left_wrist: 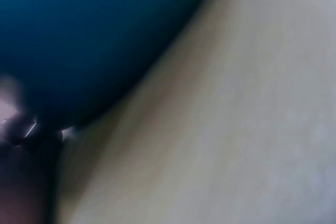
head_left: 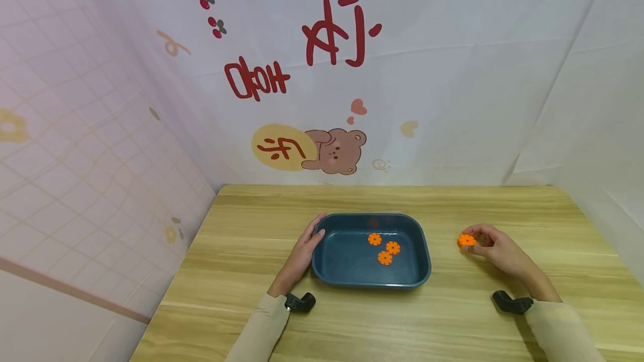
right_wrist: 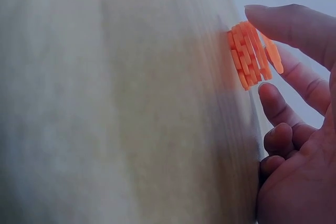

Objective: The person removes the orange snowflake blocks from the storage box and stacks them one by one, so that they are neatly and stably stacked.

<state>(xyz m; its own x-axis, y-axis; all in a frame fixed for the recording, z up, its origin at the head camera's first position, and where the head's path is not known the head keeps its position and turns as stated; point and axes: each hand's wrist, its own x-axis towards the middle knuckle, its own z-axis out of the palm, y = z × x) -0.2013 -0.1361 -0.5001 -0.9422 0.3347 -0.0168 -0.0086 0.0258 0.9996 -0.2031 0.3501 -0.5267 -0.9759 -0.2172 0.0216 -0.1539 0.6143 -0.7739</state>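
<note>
A dark blue rectangular basin (head_left: 347,279) holds three orange notched plastic discs (head_left: 384,258), lying flat on its floor. At the basin's left side my left hand (head_left: 299,256) grips the wall, thumb over the rim and fingers along the outside. Off to the basin's right, my right hand (head_left: 505,253) pinches an orange notched disc (right_wrist: 275,59) between thumb and fingers. That disc tilts away from a stack of similar discs (right_wrist: 243,56) standing on the table, as the right wrist view shows. The left wrist view is blurred, mostly basin wall and tabletop.
The wood-grain table (head_left: 372,323) meets a white printed cloth backdrop (head_left: 443,71) along its far edge. More cloth hangs at the left and right sides. Each wrist wears a black camera mount (head_left: 512,302).
</note>
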